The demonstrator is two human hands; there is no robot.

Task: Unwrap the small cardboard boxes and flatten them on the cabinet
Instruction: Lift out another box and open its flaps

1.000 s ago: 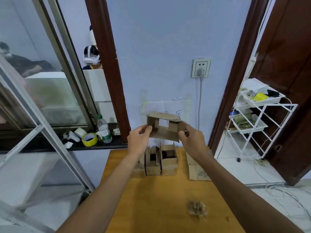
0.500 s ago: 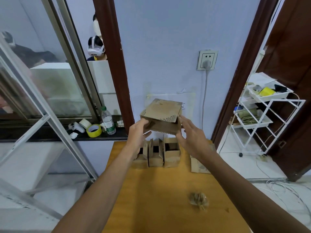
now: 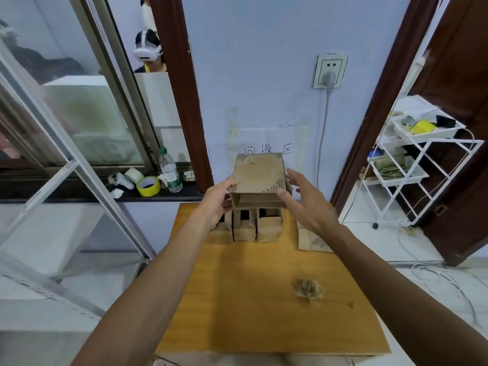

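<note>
Left hand [image 3: 215, 200] grips the left edge of an opened cardboard box [image 3: 257, 177], thumb on top, holding it above the cabinet [image 3: 250, 313]. Right hand [image 3: 303, 207], fingers spread and straight, touches the box's right front corner with the thumb. Further boxes [image 3: 269, 227] stand beneath, along the cabinet's far edge.

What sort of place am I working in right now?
Probably a small indoor workroom or storage corner: an orange-brown wooden cabinet top against a pale blue wall with a white wall socket, a handwritten paper sign taped above it, and a white wire shelf trolley by the doorway.
</note>
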